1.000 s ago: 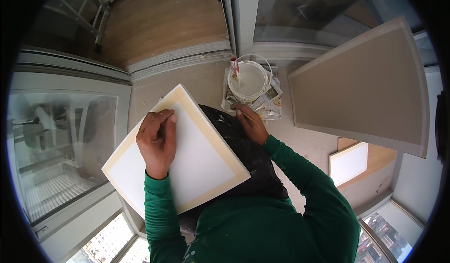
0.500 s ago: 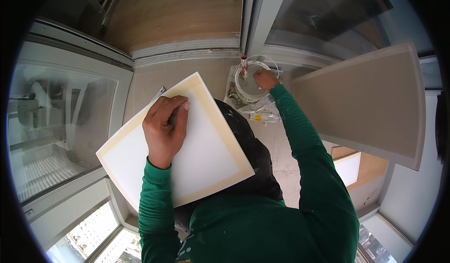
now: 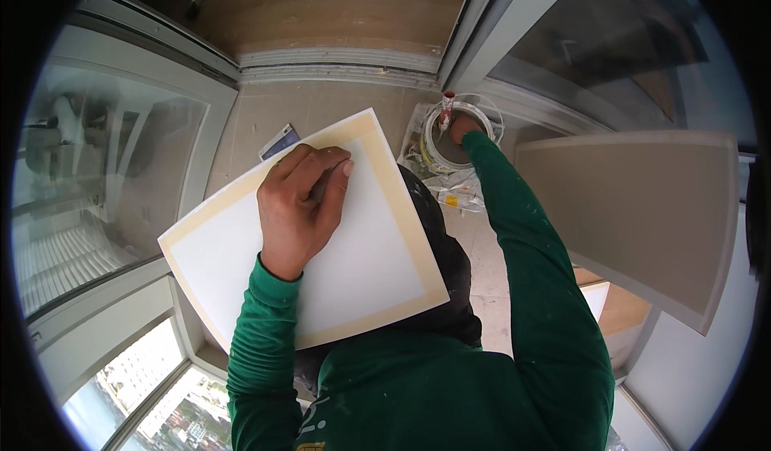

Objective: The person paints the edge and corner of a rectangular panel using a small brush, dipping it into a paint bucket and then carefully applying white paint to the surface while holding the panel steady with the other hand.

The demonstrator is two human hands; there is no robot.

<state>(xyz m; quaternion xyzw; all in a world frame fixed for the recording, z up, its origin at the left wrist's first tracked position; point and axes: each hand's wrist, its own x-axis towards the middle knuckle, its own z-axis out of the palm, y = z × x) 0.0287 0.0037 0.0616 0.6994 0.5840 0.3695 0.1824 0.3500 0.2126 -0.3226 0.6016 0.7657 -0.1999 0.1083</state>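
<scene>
A square white panel point(image 3: 361, 242) with a cream border along its edges lies tilted across my lap. My left hand point(image 3: 301, 202) rests over it near the far edge, fingers curled and thumb pressed against them; whatever they may hold is hidden. To the far right, my right hand point(image 3: 463, 127) reaches down into a round white bucket point(image 3: 440, 155) with a wire handle. Its fingers are out of sight inside. A paint-stained red handle point(image 3: 447, 107) stands up at the bucket's rim, close to that hand.
The bucket stands on crumpled clear plastic point(image 3: 458, 186). A flat blue-and-white item point(image 3: 279, 140) lies on the tiled floor beyond the panel. A large grey-brown board point(image 3: 634, 210) is at the right. Sliding glass doors point(image 3: 120, 154) and a raised threshold track point(image 3: 337, 64) bound the space.
My right hand has gone lower into the bucket, its fingers now hidden. My left hand stays curled over the panel. The view has shifted, showing more of the blue-and-white item.
</scene>
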